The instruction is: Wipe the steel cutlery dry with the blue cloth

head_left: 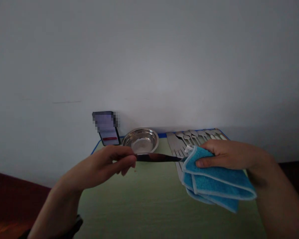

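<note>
My left hand (114,161) pinches one end of a long, shiny metal piece of cutlery (156,157), held level above the table. The far end of this piece narrows and runs into a folded blue cloth (219,179) with pale edging. Closed on that cloth is my right hand (229,154), with the thumb pressed on top. Which kind of cutlery it is cannot be told, since the cloth hides its tip and my left fingers cover the other end. Behind the cutlery stands a round metal bowl (153,134).
Several forks and spoons (186,136) lie in a row on a grey strip (172,141) at the back right. A phone (109,132) leans against the wall (149,66) left of the bowl. All rest on a pale green table (139,202) with a blue edge.
</note>
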A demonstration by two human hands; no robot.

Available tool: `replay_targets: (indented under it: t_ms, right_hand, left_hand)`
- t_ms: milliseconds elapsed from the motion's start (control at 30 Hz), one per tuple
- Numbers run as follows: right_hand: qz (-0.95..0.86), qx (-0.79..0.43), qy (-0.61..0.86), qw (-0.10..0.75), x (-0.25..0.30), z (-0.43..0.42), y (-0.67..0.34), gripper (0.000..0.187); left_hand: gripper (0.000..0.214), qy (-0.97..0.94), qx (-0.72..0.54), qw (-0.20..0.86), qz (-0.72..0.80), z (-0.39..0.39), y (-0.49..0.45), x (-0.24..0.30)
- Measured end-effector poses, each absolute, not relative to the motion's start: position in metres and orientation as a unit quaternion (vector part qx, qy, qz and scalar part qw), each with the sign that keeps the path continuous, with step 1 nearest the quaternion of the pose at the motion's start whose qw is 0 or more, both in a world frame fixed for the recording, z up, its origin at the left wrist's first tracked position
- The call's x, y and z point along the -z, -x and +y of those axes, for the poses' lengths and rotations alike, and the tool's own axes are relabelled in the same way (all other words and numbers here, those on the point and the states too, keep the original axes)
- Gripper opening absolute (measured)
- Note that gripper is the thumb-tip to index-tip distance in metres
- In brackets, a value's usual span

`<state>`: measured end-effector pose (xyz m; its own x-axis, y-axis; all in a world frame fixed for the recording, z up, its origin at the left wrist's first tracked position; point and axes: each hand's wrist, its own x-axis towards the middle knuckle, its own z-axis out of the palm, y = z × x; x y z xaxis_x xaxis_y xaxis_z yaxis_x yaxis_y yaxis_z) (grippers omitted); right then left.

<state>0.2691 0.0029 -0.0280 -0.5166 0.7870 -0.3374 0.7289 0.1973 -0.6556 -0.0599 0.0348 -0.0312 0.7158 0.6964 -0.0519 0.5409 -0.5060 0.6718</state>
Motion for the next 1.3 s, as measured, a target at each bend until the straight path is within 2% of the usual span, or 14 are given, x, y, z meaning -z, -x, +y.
replay_targets:
  t_ms: [100,200,367,467,567,700,800,1000,1300]
  right_hand:
    - [-0.772,-0.395,0.498,-0.018,0.024,0.004,-0.259,0.045]
    - [-0.790,-0.403,0.461,-0.023,0.024,0.007,-0.246,0.046]
    - [-0.799,-0.444,0.405,0.015,0.031,0.010,-0.235,0.043]
    - [-0.783,-0.464,0.412,0.049,0.033,0.009,-0.240,0.042]
    - [-0.760,-0.471,0.446,0.041,0.031,0.006,-0.250,0.041]
    - [-0.746,-0.421,0.513,0.052,0.030,0.004,-0.260,0.041]
    - [-0.750,-0.408,0.517,0.065,0.032,0.004,-0.261,0.040]
    - [-0.789,-0.318,0.522,0.061,0.032,0.003,-0.254,0.038]
    - [-0.799,-0.262,0.536,0.074,0.028,-0.004,-0.247,0.041]
  left_hand:
    - [0.025,-0.871,-0.090,0.330,0.351,0.028,0.046,0.029]
    - [0.027,-0.885,-0.088,0.319,0.329,0.020,0.027,0.025]
    - [0.030,-0.879,-0.109,0.338,0.320,0.016,0.010,0.023]
    - [0.034,-0.851,-0.143,0.373,0.342,0.022,0.019,0.029]
    - [0.040,-0.821,-0.190,0.377,0.386,0.030,0.032,0.037]
    - [0.042,-0.806,-0.255,0.311,0.435,0.036,0.041,0.042]
    - [0.035,-0.817,-0.259,0.259,0.445,0.037,0.039,0.043]
    - [0.029,-0.824,-0.215,0.229,0.471,0.045,0.033,0.052]
    - [0.026,-0.795,-0.236,0.237,0.505,0.050,0.030,0.057]
